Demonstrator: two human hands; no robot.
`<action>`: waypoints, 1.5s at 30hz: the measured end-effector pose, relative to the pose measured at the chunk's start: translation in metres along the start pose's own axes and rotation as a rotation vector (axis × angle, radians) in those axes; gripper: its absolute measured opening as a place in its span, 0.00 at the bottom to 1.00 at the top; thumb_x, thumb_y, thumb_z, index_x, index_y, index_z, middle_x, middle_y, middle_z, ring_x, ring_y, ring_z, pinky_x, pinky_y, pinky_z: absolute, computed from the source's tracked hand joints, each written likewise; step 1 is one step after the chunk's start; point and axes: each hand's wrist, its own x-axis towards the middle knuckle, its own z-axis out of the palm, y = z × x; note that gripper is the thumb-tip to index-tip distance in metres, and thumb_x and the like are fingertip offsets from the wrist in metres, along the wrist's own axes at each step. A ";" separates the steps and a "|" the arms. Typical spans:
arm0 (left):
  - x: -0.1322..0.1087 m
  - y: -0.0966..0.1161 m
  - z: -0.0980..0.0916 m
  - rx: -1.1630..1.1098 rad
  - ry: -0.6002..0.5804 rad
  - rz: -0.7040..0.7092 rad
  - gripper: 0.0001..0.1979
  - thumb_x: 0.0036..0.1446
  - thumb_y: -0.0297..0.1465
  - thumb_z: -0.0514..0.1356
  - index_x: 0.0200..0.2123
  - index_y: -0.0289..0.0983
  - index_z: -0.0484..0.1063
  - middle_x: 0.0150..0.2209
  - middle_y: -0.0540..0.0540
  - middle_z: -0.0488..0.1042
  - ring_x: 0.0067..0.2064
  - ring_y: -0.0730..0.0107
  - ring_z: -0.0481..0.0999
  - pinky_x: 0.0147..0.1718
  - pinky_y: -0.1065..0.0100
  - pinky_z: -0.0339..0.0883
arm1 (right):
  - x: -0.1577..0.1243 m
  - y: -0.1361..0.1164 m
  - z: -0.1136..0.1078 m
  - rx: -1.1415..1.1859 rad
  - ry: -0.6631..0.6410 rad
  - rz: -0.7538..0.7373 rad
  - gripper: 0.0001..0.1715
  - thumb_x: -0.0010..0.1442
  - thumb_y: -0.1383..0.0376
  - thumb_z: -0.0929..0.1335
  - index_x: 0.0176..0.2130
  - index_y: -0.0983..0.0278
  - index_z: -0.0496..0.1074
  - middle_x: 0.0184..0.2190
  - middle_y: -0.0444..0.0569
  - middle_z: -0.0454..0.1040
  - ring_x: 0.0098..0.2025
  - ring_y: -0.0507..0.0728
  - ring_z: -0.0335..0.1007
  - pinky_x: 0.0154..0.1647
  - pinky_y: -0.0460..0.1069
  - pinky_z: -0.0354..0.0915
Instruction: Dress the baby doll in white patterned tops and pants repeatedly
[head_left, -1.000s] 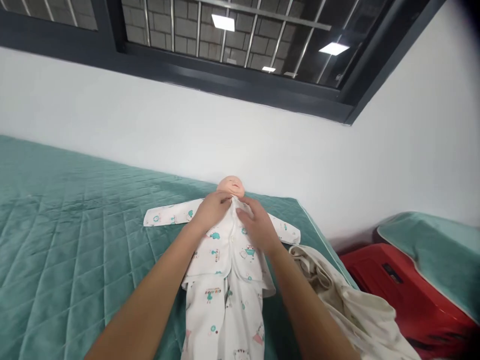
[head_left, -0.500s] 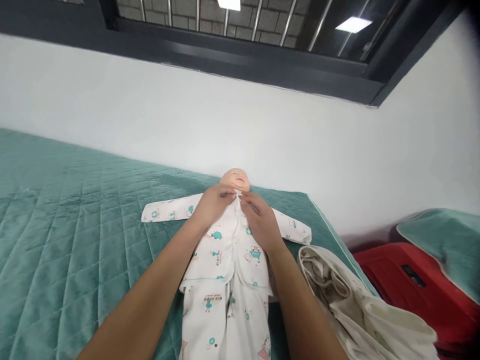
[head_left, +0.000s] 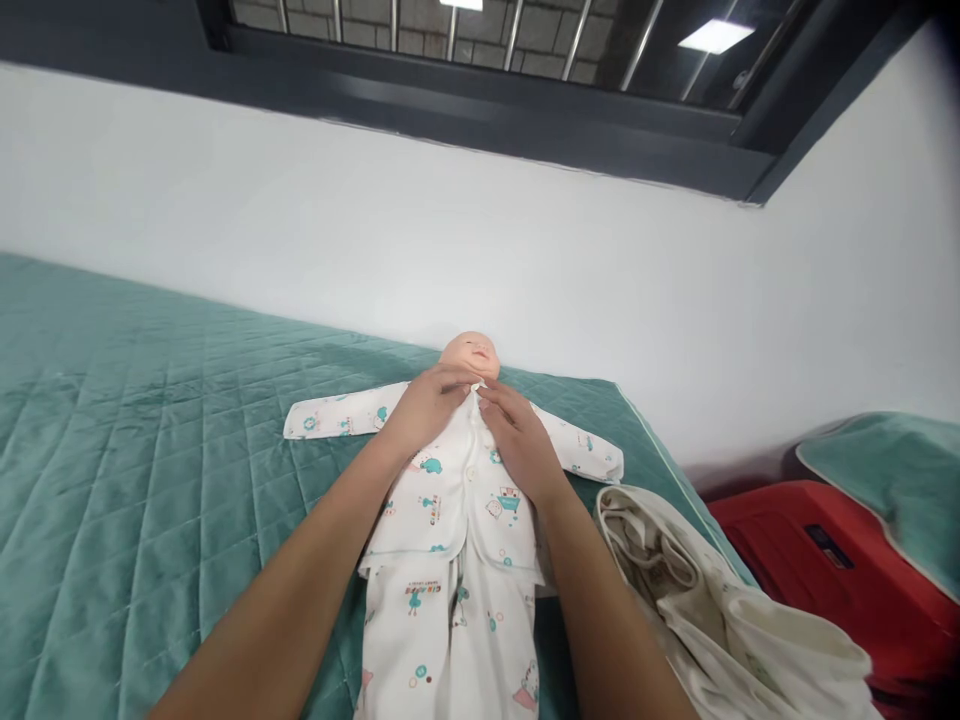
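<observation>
A baby doll [head_left: 471, 352] lies on its back, head toward the wall. It wears a white printed baby jacket [head_left: 439, 500] and matching trousers [head_left: 409, 640], sleeves spread to both sides. At the collar, just under the doll's chin, my left hand [head_left: 431, 402] pinches the jacket's edge from the left. My right hand [head_left: 517, 430] grips the other edge from the right, with its fingertips close to the left ones. A button [head_left: 471, 474] shows lower on the jacket front. The fastening between my fingertips is mostly hidden.
Under the doll is a green quilted bedspread [head_left: 187, 480]. A cream cloth bag or bundle [head_left: 750, 630] lies at the right edge. Beyond it stand a red plastic chair or stool [head_left: 795, 540] and green fabric [head_left: 885, 480]. A white wall [head_left: 375, 220] rises behind.
My fingertips have shifted slightly at the collar, and both hands stay on the jacket. The camera view has moved a little; the doll lies as before.
</observation>
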 end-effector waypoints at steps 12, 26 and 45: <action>0.001 -0.005 0.000 0.067 -0.034 0.117 0.16 0.62 0.24 0.52 0.44 0.39 0.79 0.51 0.47 0.78 0.55 0.65 0.74 0.60 0.62 0.63 | -0.005 -0.005 0.001 -0.095 0.097 -0.066 0.16 0.64 0.62 0.63 0.45 0.57 0.79 0.58 0.48 0.71 0.61 0.60 0.65 0.65 0.58 0.58; 0.001 -0.005 -0.001 0.070 -0.056 0.106 0.15 0.63 0.25 0.52 0.46 0.38 0.77 0.54 0.45 0.76 0.58 0.65 0.72 0.62 0.61 0.61 | -0.005 -0.008 0.001 -0.257 0.087 -0.094 0.21 0.65 0.62 0.62 0.52 0.59 0.78 0.60 0.51 0.70 0.61 0.62 0.65 0.65 0.59 0.59; -0.003 -0.008 0.001 0.179 0.005 0.109 0.16 0.61 0.24 0.52 0.48 0.38 0.76 0.55 0.43 0.73 0.59 0.64 0.70 0.62 0.58 0.60 | 0.000 0.011 0.002 0.174 0.095 0.061 0.13 0.58 0.57 0.69 0.42 0.59 0.75 0.57 0.50 0.70 0.62 0.61 0.63 0.66 0.60 0.55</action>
